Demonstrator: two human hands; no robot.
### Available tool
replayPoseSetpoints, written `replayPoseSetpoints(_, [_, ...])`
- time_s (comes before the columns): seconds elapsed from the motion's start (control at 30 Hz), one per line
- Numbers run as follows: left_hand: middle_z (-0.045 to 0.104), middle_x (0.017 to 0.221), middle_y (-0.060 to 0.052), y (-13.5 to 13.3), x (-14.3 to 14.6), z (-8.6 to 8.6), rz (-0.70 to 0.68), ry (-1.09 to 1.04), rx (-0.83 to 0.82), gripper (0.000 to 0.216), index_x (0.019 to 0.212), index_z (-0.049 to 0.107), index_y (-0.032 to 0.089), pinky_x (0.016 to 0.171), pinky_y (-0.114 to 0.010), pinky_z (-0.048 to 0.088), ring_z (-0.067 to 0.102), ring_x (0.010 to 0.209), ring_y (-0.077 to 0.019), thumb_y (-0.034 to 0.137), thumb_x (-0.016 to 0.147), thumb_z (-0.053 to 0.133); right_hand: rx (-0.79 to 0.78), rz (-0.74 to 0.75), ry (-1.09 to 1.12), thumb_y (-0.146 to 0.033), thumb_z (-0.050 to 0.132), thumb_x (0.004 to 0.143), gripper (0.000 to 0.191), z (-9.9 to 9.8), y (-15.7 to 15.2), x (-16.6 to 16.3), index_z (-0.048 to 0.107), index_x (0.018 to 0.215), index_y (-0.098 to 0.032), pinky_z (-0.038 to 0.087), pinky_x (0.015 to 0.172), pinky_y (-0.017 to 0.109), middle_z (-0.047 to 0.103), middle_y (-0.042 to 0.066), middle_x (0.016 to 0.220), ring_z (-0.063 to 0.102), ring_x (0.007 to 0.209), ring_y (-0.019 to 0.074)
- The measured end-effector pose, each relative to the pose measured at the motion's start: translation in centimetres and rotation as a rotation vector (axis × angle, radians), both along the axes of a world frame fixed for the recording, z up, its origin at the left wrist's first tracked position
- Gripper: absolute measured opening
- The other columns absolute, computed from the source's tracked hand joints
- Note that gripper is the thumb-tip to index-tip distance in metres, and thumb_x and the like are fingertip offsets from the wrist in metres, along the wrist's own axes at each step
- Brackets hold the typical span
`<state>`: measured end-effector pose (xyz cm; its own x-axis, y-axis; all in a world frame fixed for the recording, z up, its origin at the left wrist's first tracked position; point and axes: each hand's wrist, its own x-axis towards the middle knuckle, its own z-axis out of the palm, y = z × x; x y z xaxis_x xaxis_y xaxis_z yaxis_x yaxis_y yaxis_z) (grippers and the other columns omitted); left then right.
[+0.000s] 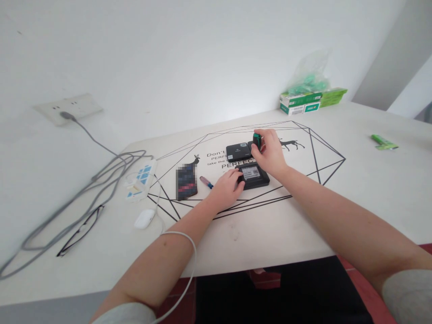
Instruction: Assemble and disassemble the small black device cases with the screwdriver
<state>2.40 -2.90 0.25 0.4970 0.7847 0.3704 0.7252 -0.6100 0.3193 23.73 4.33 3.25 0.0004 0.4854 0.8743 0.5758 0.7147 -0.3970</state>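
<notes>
My left hand [229, 189] grips the left edge of an open black device casing [252, 176], which lies on the table with a white printed label showing. My fingers rest over its side and the thumb lies near the front corner. Above and behind it, my right hand [272, 150] pinches a small black-and-green object [257, 141], held upright between thumb and fingers; its exact kind is unclear. Just behind the casing lies a flat black square cover [238, 152] with small stickers. A dark piece beside it is partly hidden by my right hand.
A small screwdriver [206, 182] and a blurred-out phone-like object [186, 181] lie left. Farther left are a power strip [141, 181], white earbud case [144, 219], glasses [81, 230] and looped grey cable [101, 180]. Green boxes [300, 100] stand by the wall; a green packet [384, 142] lies right.
</notes>
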Motion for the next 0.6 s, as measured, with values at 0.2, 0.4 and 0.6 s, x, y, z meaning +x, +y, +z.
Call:
replayPoseSetpoints(0.2, [0.063,0.14,-0.016,0.0,0.0,0.0,-0.001,0.003,-0.001,0.03,0.129,0.062,0.017,0.117,-0.048,0.051,0.061,0.134,-0.0288,0.028,0.103,0.052,-0.018,0.018,0.022,-0.016,0.056,0.086,0.046,-0.1,0.0,0.1,0.058,0.131,-0.023,0.061,0.079,0.046,0.067,0.011,0.115,0.065,0.091,0.0258])
replayPoseSetpoints(0.4, [0.063,0.14,-0.017,0.0,0.0,0.1,-0.002,0.008,0.002,0.03,0.13,0.062,0.018,0.117,-0.049,0.051,0.062,0.132,-0.0291,0.027,0.103,0.052,-0.064,0.095,0.028,-0.019,0.05,0.092,0.04,0.3,-0.4,0.1,0.059,0.131,-0.025,0.06,0.088,0.049,0.071,0.01,0.116,0.068,0.1,0.0273])
replayPoseSetpoints(0.6, [0.064,0.14,-0.016,-0.1,0.0,0.1,-0.004,0.0,0.006,0.03,0.13,0.062,0.019,0.118,-0.05,0.05,0.061,0.134,-0.0288,0.027,0.103,0.053,-0.01,0.029,0.05,-0.036,0.068,0.093,0.023,1.1,-0.8,-0.1,0.066,0.113,-0.025,0.061,0.082,0.046,0.061,0.008,0.106,0.064,0.091,0.0242])
